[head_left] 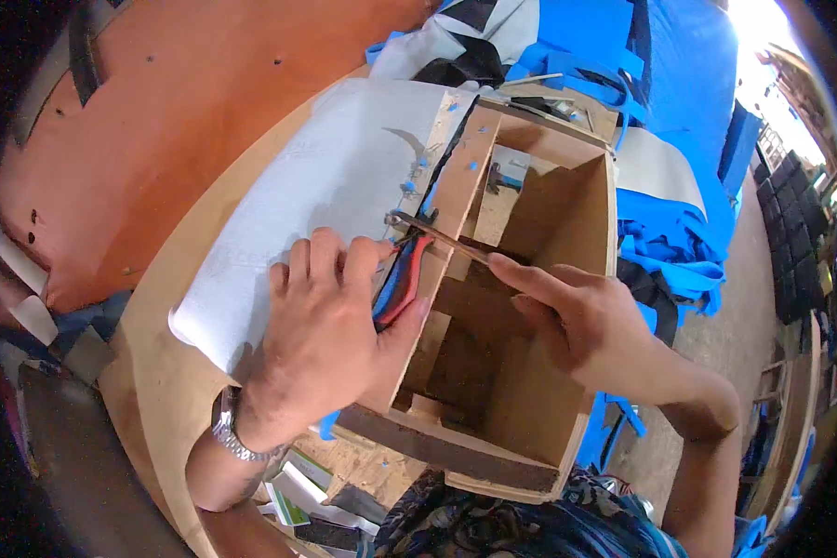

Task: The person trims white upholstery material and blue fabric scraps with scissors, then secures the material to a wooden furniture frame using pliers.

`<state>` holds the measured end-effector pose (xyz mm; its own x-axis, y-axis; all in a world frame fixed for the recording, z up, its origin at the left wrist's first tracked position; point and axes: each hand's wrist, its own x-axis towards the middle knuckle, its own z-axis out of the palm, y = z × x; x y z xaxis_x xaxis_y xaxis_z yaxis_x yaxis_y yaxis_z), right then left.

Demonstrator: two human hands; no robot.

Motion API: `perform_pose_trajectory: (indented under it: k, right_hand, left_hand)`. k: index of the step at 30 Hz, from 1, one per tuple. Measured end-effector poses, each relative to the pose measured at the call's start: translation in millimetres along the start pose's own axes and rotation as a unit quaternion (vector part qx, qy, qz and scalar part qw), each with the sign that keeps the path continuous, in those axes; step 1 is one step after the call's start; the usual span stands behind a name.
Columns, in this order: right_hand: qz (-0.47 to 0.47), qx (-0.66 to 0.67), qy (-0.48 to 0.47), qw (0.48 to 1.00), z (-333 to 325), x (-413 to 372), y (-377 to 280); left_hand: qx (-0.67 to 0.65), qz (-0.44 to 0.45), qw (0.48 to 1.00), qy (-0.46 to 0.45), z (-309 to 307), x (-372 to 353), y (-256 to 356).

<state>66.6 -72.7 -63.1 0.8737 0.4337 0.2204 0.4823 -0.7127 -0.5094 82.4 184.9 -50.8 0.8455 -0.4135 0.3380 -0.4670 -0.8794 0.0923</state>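
Observation:
My left hand (321, 325) is closed around pliers with red-and-blue handles (406, 281). Their jaws lie at the wooden rail of an open wooden box frame (502, 465). Between the finger and thumb of my right hand (591, 321) is a slim brownish metal tool (456, 245), which crosses over the pliers near their jaws. Its small rounded head ends just past the rail, close to my left fingertips. White padded material (298, 186) lies along the left of the frame, with a wooden strip (437, 139) and bits of blue at its edge.
Inside the frame, toward the far end, sits a small pale block with a dark metal part (507, 172). Blue fabric (674, 102) is heaped behind and to the right. A large orange-brown sheet (177, 112) fills the far left. Dark stacked blocks (790, 228) stand far right.

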Motion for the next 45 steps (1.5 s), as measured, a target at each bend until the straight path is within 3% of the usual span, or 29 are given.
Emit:
perform_pose_trajectory:
  k: [4,7,10,16,25,31,43,45]
  right_hand:
    - [-0.033,0.016,-0.033,0.999,-17.5,3.5,0.6]
    - [0.001,-0.044,-0.074,0.996,-47.5,9.3,-23.6]
    - [-0.036,-0.118,-0.057,0.991,-46.2,16.3,-30.2]
    - [0.017,-0.205,-0.073,0.976,-42.5,8.2,-47.9]
    - [-0.004,-0.081,-0.052,0.995,-45.7,10.0,-30.2]
    - [-0.022,-0.080,-0.050,0.995,-44.1,17.5,-25.4]
    - [0.055,-0.111,-0.082,0.989,-18.7,1.4,-32.9]
    - [-0.003,-0.149,-0.059,0.987,2.3,-4.4,-8.4]
  left_hand:
    - [-0.030,-0.007,0.999,-0.014,-9.0,-7.8,-1.6]
    - [-0.033,-0.012,0.999,-0.027,-12.5,-9.2,-0.1]
    - [-0.029,-0.013,0.999,-0.018,-11.1,-9.8,-0.1]
    - [-0.034,-0.020,0.999,-0.016,-9.5,-8.1,1.7]
    - [-0.042,-0.019,0.999,-0.024,-9.8,-6.7,-0.4]
    - [-0.040,-0.013,0.999,-0.027,-10.5,-6.1,-1.5]
    - [-0.018,-0.005,1.000,-0.021,-9.3,-7.7,0.9]
    - [-0.016,-0.006,1.000,-0.019,-8.7,-7.4,1.6]
